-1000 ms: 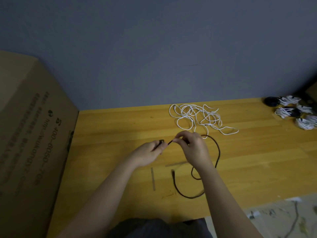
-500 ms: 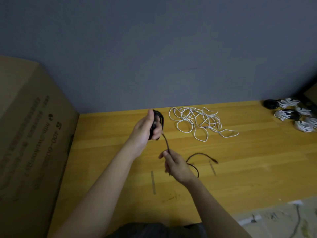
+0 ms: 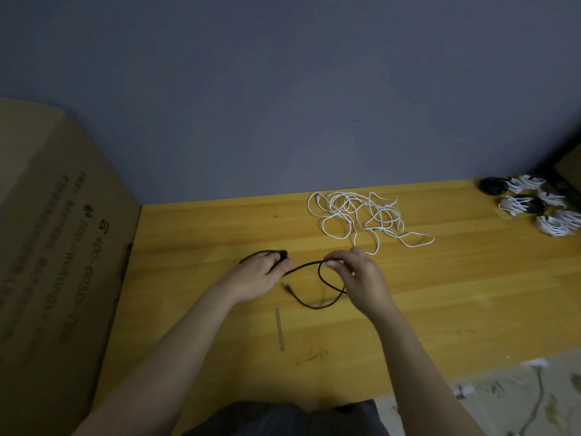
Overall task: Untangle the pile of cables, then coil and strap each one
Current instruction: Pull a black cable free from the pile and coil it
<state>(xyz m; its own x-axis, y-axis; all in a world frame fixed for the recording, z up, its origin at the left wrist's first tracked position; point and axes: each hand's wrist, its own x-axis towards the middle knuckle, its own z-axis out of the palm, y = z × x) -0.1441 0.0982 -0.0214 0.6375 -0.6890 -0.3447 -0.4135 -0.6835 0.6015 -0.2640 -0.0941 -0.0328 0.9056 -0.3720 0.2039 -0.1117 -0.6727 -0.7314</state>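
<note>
Cardboard box (image 3: 59,253) is standing at the left edge of the wooden table (image 3: 440,297), its printed side facing the work area; the print is reading sideways, with "http://" and "400-6050-" legible and the remainder too blurred to read.

Tangled white cable pile (image 3: 361,217) is lying at the back of the table, well apart from both hands; judged as waiting its turn.

Finished bundles (image 3: 534,204), white and black, are sitting at the far right, likely kept clear of the working zone.

Black cable (image 3: 317,297) is lying in front of the person, 1 loop trailing on the wood.

Left hand (image 3: 261,275) is gripping the gathered coil, fingers curled round it, probably to anchor the turns.

Right hand (image 3: 358,275) is pinching the loose run between thumb and fingertips, apparently feeding the next turn.

1 thin strip (image 3: 279,329), possibly a strap, is lying near the front edge.
</note>
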